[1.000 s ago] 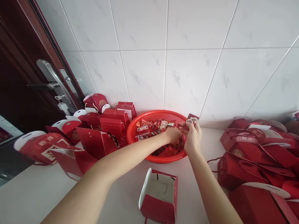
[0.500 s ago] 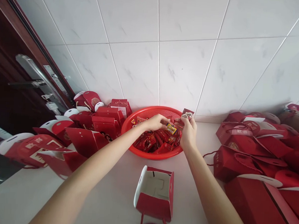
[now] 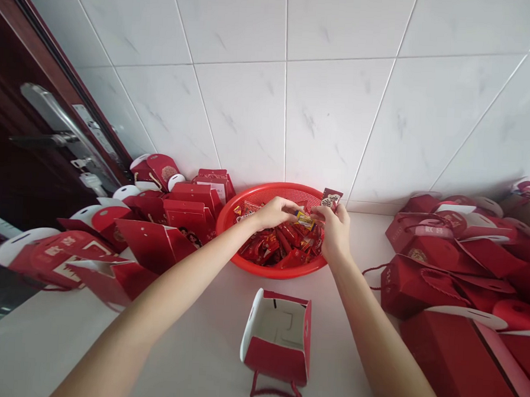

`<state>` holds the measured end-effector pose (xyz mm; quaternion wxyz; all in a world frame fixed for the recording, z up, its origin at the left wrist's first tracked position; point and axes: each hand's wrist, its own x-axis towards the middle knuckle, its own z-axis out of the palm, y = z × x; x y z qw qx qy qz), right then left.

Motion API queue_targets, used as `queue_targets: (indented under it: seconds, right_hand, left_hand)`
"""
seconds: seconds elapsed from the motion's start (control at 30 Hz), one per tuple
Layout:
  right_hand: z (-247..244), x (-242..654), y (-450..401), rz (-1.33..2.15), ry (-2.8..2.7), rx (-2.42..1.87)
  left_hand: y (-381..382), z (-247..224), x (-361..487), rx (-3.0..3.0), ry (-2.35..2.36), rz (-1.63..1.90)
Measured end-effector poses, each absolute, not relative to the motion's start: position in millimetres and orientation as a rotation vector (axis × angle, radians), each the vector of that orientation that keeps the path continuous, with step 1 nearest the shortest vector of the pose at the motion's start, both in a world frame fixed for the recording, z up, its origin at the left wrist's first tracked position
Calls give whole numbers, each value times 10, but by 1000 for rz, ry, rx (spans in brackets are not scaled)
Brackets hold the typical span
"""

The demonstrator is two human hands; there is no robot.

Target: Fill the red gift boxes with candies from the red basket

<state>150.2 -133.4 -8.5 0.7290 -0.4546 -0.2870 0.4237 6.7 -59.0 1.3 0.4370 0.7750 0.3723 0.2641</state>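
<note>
My left hand is over the red plastic basket, its fingers pinching the left end of a small yellow-and-blue candy packet. Opposite it, my right hand is closed on a dark red packet with white lettering, which sticks up above the fingers. The right fingertips come close to the yellow packet's other end; whether they touch it I cannot tell. Many red-wrapped candies fill the basket below. Nearer to me, a red gift box stands with its top open, its white inside bare and a cord handle at the front.
Several red gift boxes crowd the left side of the white table. More red boxes are heaped on the right. Behind rises a tiled wall; a dark door with a metal handle is at left.
My right fingers have come in toward the yellow packet, and the hands are slightly closer together. The view has shifted slightly. Both packets stay in hand; the box stands where it was.
</note>
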Motion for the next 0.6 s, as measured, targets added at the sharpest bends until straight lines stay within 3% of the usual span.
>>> queue_targets:
  seconds: [0.6]
  right_hand:
    - [-141, 1508, -1306, 844, -625, -1079]
  left_hand:
    - [-584, 17, 17, 1760, 925, 832]
